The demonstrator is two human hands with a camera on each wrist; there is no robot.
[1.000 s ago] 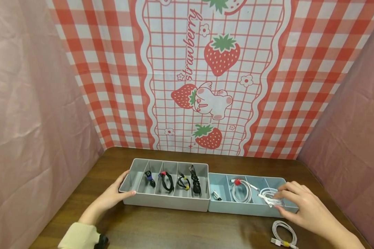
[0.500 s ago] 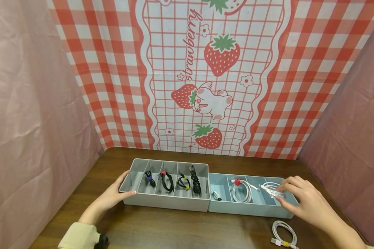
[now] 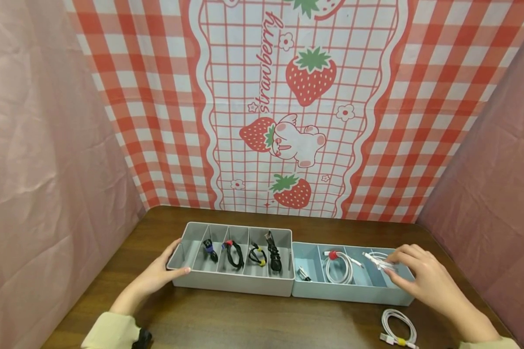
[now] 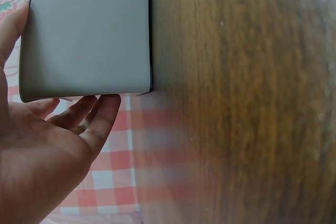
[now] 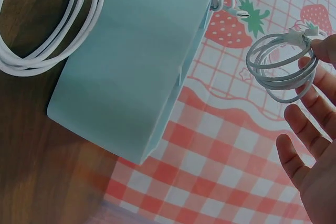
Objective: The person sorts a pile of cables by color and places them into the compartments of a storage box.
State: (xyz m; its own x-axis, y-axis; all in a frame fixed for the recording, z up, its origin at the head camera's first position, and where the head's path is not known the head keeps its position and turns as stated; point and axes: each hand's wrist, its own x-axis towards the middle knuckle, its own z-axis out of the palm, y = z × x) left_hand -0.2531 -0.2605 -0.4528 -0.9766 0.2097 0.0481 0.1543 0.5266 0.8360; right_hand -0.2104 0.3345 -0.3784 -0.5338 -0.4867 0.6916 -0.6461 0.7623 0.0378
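Observation:
At its left end, the grey divided box (image 3: 236,282) is gripped by my left hand (image 3: 154,274). The thumb lies at the front rim and the fingertips touch the end wall, as the left wrist view shows (image 4: 58,145). My right hand (image 3: 423,276) pinches a coiled white cable (image 3: 377,261) between thumb and fingers, over the right-hand compartments of the light blue box (image 3: 345,292). In the right wrist view the coil (image 5: 281,69) hangs from the fingertips in loops, beside the blue box.
Black cables (image 3: 233,256) with coloured ties lie in several grey compartments. The blue box holds a red-tied white cable (image 3: 339,269) and a small white cable piece (image 3: 303,274). A white cable with a yellow tie (image 3: 397,325) lies on the wooden table (image 3: 262,320) at front right.
My right hand has moved the coiled white cable farther back over the blue box, away from its front rim. The left hand and the grey box have stayed in place.

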